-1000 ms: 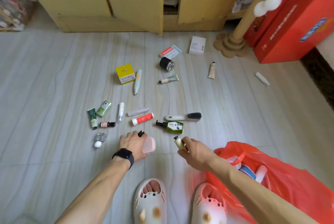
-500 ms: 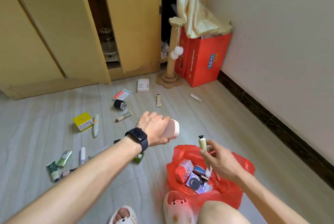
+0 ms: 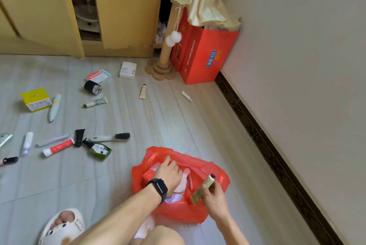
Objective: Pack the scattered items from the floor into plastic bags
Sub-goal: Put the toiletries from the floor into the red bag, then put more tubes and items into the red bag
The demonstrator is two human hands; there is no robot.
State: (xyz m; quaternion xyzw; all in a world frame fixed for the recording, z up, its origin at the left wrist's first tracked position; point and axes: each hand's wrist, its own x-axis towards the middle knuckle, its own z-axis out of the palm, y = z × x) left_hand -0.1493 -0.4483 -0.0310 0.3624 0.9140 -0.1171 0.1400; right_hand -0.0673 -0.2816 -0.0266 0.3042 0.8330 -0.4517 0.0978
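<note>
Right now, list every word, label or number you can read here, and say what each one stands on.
"六个核桃": white characters running down a blue label on the red gift box.
Too small or blurred to read: the print on the white box, red and white carton, yellow box, red and white tube, green bottle, and the gold tube in the right hand.

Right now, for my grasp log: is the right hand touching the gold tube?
Touching. The head view shows the right hand pinching the gold tube, held over the red bag.
</note>
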